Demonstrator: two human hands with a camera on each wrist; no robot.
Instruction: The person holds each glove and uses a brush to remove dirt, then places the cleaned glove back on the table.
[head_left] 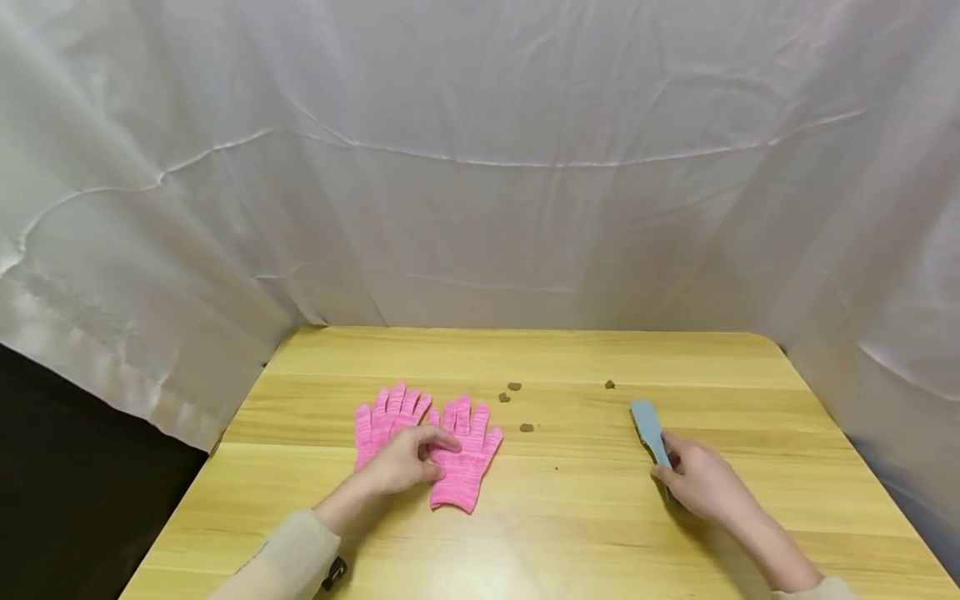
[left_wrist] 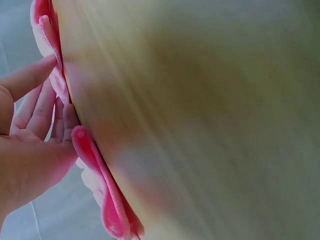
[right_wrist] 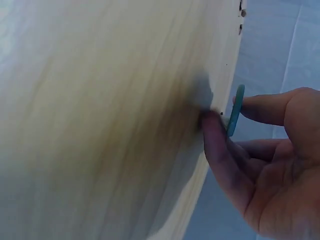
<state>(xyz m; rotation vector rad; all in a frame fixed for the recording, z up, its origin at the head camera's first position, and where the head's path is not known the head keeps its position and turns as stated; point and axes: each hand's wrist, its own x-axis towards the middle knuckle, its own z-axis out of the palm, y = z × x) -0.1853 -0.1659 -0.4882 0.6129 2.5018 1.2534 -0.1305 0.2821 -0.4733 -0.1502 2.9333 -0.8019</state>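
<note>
Two pink knitted gloves lie on the wooden table: the right glove [head_left: 468, 467] and the left glove [head_left: 382, 422], which is partly covered. My left hand [head_left: 408, 458] rests over the gloves, its thumb and fingertips touching the pink fabric of the right one. In the left wrist view, the fingers of the left hand [left_wrist: 35, 125] reach down to the glove cuffs fairly straight. My right hand [head_left: 701, 479] holds a blue brush [head_left: 647, 425] by its handle, bristles to the left. The right wrist view shows the brush [right_wrist: 235, 112] edge-on, pinched between thumb and fingers.
Several small brown clumps [head_left: 527, 427] are scattered on the table [head_left: 570, 533] between the gloves and the brush. One clump [head_left: 610, 384] lies farther right, beyond the brush head. Pale curtains [head_left: 525, 233] hang behind and beside the table.
</note>
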